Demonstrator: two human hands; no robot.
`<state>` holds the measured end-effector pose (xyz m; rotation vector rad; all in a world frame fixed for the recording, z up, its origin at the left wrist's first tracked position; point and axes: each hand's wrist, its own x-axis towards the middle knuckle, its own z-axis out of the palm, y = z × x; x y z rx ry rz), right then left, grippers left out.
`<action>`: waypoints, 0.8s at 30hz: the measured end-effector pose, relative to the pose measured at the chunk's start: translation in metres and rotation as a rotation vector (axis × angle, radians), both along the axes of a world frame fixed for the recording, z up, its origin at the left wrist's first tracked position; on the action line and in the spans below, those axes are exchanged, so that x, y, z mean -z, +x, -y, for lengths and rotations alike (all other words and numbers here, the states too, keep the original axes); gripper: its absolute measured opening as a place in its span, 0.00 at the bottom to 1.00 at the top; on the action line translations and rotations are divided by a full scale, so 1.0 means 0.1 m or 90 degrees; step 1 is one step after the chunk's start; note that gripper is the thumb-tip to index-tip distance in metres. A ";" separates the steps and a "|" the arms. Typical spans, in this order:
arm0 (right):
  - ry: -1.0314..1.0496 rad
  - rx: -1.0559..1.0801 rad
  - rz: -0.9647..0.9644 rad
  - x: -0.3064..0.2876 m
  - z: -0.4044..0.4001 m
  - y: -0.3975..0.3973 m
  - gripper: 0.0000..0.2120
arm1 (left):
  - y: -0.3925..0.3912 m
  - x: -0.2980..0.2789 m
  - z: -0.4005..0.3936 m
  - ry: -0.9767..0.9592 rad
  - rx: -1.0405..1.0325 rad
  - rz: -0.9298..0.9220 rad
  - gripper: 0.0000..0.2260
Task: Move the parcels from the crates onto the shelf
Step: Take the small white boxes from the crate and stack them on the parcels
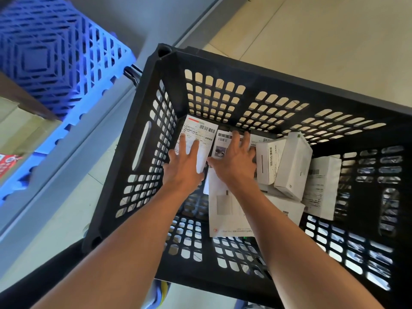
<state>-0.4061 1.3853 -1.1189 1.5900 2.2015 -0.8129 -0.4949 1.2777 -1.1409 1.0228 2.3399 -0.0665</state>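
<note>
Both of my arms reach down into a black slotted crate (142, 121) that holds several white parcels. My left hand (182, 166) lies with fingers spread on a white parcel with a barcode label (200, 132) in the far left corner. My right hand (234, 161) rests, fingers spread, on a small white box with a product picture (220, 143). A flat white box (225, 210) lies under my right wrist. Upright white boxes (292, 166) lean together to the right. Neither hand has closed on anything.
A blue lattice crate (55, 63) stands at the upper left beside a grey frame rail (66, 157). A brown edge and cardboard (22, 121) show at the far left. Beige tiled floor (323, 41) lies beyond the black crate.
</note>
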 end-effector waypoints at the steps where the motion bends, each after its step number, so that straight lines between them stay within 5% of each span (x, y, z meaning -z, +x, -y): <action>1: 0.004 -0.001 -0.001 0.00 0.01 0.00 0.50 | -0.01 -0.01 -0.01 -0.001 -0.004 0.000 0.43; 12: 0.021 -0.028 -0.048 -0.26 0.02 -0.02 0.46 | -0.02 -0.37 -0.02 0.019 -0.055 0.024 0.42; 24: 0.147 -0.015 -0.260 -0.76 0.16 0.24 0.47 | 0.10 -1.14 0.17 0.100 -0.046 -0.048 0.40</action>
